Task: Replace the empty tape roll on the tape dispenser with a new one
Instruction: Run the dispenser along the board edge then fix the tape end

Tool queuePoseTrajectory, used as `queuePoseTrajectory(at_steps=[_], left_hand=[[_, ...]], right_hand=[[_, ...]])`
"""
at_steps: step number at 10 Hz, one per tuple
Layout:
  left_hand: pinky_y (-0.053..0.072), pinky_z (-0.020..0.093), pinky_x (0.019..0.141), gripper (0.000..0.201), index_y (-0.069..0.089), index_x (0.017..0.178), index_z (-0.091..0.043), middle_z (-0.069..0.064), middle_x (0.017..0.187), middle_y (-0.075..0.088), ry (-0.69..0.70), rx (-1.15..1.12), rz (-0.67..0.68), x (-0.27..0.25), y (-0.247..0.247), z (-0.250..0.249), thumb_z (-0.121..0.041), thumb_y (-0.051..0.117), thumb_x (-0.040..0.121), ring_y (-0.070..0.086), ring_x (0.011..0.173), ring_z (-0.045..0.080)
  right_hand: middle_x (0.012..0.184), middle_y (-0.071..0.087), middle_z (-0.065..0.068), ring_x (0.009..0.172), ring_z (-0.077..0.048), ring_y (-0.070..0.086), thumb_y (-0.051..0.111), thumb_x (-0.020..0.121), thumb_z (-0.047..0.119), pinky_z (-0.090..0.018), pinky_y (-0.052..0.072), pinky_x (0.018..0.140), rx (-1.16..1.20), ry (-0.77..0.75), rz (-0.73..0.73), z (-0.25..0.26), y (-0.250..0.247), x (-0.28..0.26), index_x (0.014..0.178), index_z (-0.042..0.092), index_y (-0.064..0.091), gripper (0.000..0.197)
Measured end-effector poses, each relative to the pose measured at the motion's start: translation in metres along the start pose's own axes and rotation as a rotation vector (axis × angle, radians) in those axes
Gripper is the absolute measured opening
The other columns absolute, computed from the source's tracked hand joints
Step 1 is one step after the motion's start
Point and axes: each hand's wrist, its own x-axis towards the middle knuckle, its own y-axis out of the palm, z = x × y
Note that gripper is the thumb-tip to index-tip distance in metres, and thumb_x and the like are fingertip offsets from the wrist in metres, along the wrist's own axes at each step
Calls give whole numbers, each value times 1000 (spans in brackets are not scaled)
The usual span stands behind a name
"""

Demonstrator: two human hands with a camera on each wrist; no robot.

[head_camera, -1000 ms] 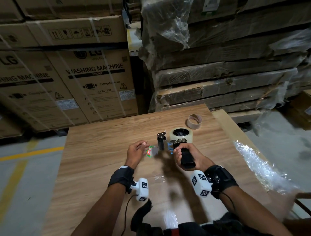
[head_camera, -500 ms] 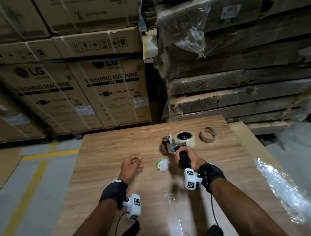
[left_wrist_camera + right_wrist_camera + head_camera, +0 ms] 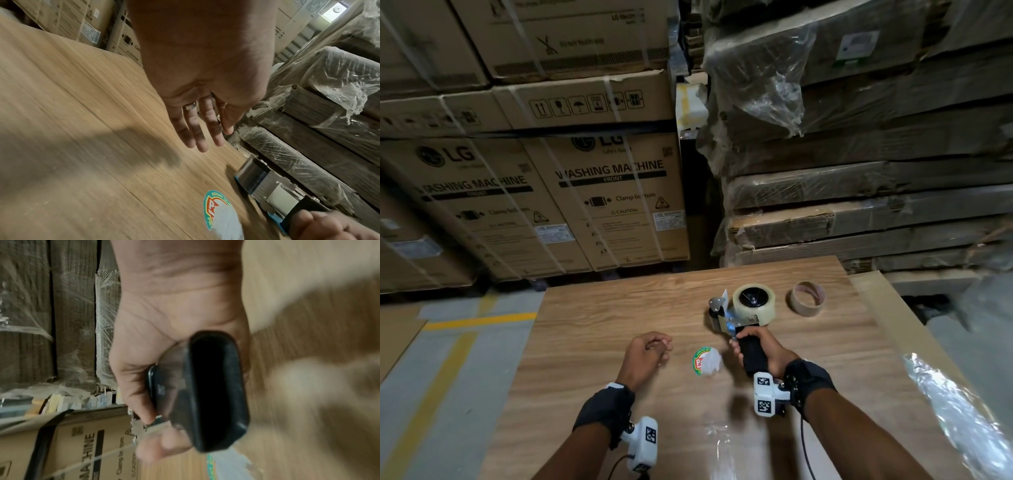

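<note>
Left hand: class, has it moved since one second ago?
Yes. The left hand has drawn leftward, farther from the empty cardboard core, and released the round label.

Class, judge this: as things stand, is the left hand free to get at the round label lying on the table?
Probably yes. The left hand holds nothing, and the round label lies just beside it on bare table, with nothing between them.

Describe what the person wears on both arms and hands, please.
Each wrist carries a black strap with a white camera block that bears black square code marks: left wrist, right wrist. A thin black cable runs back from each block. The forearms are bare, without sleeves. The left hand has a metal ring on one finger.
</note>
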Motion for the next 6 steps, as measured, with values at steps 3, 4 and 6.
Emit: queuePoseTrajectory(at_steps=[3,4,6], left_hand=[[50,24,68,19,75,88,-23,6,83,78,68,184,71,6,7,-4,-9,63,86,68,71,17],[51,23,73,22,75,89,-20,3,86,77,125,263,48,-1,8,-14,-2,64,86,67,74,7],[49,27,97,28,72,112,-18,0,109,73,205,441,68,-8,6,-26,-9,64,86,67,100,9]], right_hand=[[74,63,-11,55,-21,61,56,86,12,-26,50,51,-97,-54,-118,-22,-18,-1,75,6,61,14],[86,70,-17,68,-28,66,72,69,18,-32,53,61,-246,-120,-205,-26,-34,4,89,1,71,26],[60,57,-4,56,-20,51,72,69,29,-27,39,53,-700,-300,-555,-14,-28,-35,65,12,63,20]])
